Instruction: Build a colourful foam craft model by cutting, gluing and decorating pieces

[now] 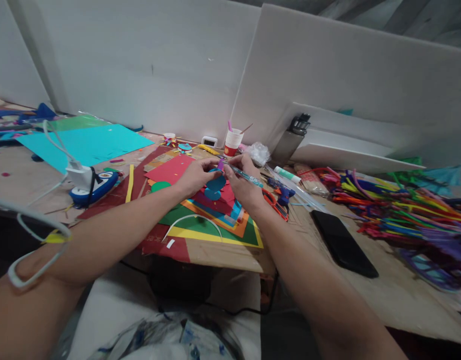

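My left hand (pixel 196 176) is closed in a pinch at a small purple strip (pixel 220 163), above the stacked paper. My right hand (pixel 243 182) comes in close from the other side, with a slim clear-blue pen (pixel 249 177) held in its fingers. Just under the fingertips is a dark blue paper disc (pixel 215 184), and a smaller blue piece (pixel 212 194) shows below it. I cannot tell whether the strip is joined to the disc. Red paper sheets (pixel 170 171) lie beneath both hands, on top of orange, yellow and green sheets (pixel 185 225).
Orange-handled scissors (pixel 275 204) lie right of the paper. Further right are a black phone (pixel 343 242) and a heap of coloured pipe cleaners (pixel 399 205). Paper cups (pixel 234 142) and a grey bottle (pixel 292 137) stand behind. A blue power strip (pixel 93 187) with white cable sits left.
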`<action>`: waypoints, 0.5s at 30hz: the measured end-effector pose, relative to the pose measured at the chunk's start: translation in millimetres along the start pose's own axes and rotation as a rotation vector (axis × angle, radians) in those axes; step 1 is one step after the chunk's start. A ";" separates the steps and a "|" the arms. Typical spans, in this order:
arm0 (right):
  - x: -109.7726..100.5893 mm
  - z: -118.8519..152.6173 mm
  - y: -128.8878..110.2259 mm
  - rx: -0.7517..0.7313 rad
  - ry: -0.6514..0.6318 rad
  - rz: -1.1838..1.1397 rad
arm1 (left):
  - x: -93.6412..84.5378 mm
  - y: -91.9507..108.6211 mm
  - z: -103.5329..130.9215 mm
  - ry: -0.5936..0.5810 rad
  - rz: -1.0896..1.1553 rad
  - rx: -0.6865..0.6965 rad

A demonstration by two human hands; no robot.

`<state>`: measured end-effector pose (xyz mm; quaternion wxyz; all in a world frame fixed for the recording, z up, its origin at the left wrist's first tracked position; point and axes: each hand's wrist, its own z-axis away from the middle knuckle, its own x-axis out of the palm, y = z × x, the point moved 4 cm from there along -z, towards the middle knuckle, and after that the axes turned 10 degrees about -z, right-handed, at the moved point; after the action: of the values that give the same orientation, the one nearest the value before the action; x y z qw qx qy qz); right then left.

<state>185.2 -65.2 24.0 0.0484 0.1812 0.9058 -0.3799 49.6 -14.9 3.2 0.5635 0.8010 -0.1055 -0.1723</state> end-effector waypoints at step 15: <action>-0.4 0.1 2.0 0.002 -0.004 0.032 | -0.8 -3.5 -1.2 -0.004 -0.012 0.004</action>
<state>186.3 -64.0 22.6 0.0558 0.1949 0.9024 -0.3803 49.2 -12.3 0.4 0.5607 0.8024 -0.1025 -0.1771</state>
